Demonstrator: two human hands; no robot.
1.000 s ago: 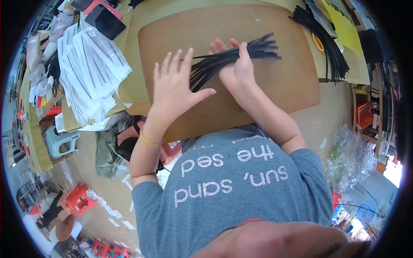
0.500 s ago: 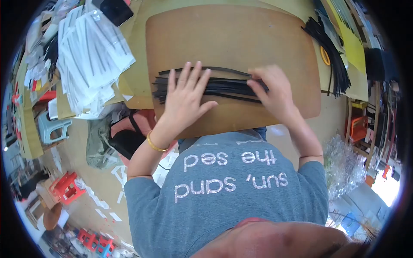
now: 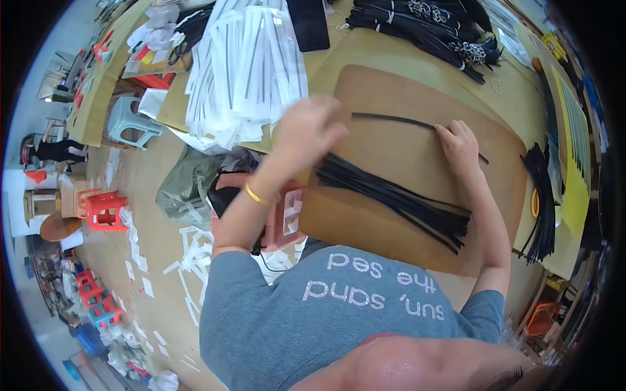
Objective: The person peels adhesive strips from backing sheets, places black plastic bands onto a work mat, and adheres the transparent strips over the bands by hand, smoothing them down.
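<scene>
My right hand (image 3: 458,144) is closed, with thumb and fingertips pinching one black strip (image 3: 394,118) that lies across the upper part of the brown board (image 3: 404,156). My left hand (image 3: 308,133), blurred by motion, is raised at the board's left edge beside the white paper strips (image 3: 244,72). Its fingers look bent, and whether they hold anything cannot be made out. A bundle of black strips (image 3: 398,201) rests on the board below the single strip, its ends fanned out at the right.
A dark phone (image 3: 308,25) and bundles of black cords with metal rings (image 3: 424,29) lie beyond the board. More black strips (image 3: 540,202) hang at the right beside orange scissor handles (image 3: 535,203). A pink stool (image 3: 287,218) stands below my left arm.
The view has turned left. My left hand has lifted off the bundle and moved toward the white strips. The single strip and my right hand are now farther from the bundle.
</scene>
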